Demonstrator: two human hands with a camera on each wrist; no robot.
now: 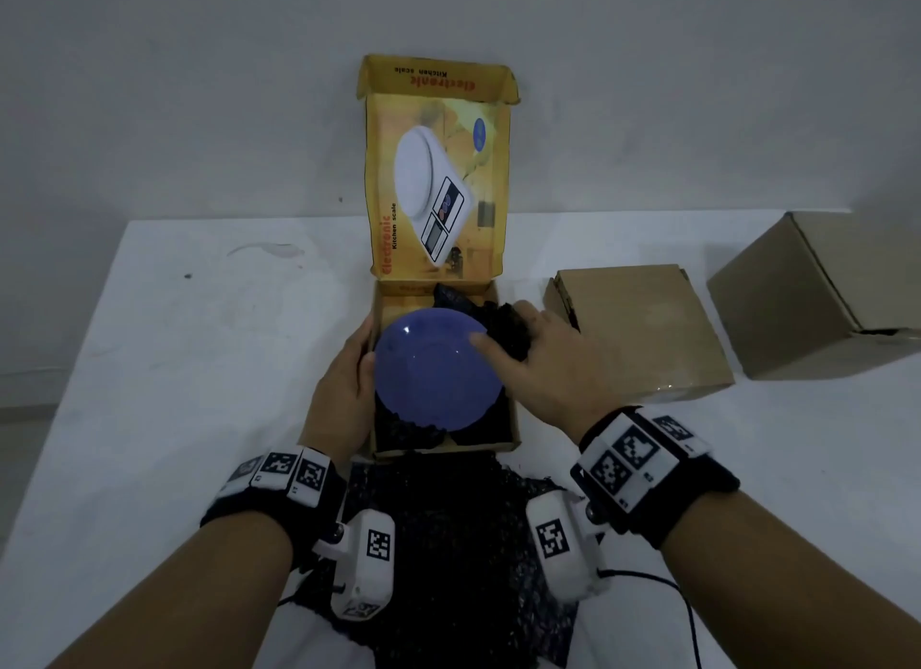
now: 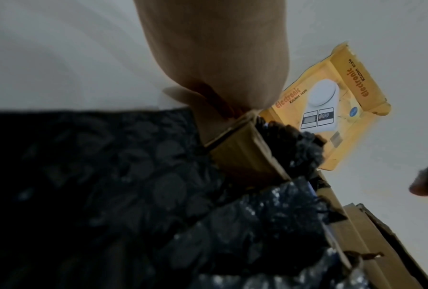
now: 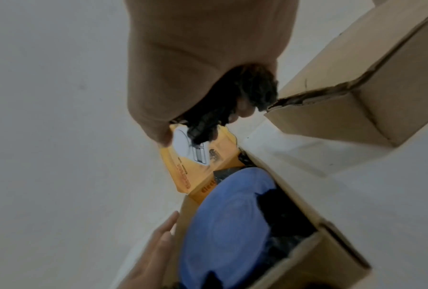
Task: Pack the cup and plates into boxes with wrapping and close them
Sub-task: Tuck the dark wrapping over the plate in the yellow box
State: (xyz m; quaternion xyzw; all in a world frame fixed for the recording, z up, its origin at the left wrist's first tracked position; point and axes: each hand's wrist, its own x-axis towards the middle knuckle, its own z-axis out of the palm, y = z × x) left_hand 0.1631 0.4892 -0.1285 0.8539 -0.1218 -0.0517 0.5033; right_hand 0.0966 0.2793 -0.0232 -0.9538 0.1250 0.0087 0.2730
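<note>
A blue plate [image 1: 433,369] lies in the open yellow kitchen-scale box [image 1: 438,449], on black bubble wrap that lines the box. The lid [image 1: 438,184] stands upright behind it. My left hand [image 1: 356,354] lies flat against the box's left wall with straight fingers, thumb by the plate's rim. My right hand [image 1: 528,339] grips a bunch of the black bubble wrap [image 1: 513,329] at the plate's right edge. The right wrist view shows that bunch [image 3: 245,93] in my fingers above the plate [image 3: 227,224]. In the left wrist view the box corner [image 2: 242,156] has wrap spilling out beside it.
A loose sheet of black bubble wrap [image 1: 448,544] lies on the white table [image 1: 199,344] under my wrists, in front of the box. Two closed brown cardboard boxes stand to the right, a flat one [image 1: 643,324] and a taller one [image 1: 822,289]. A wall rises behind.
</note>
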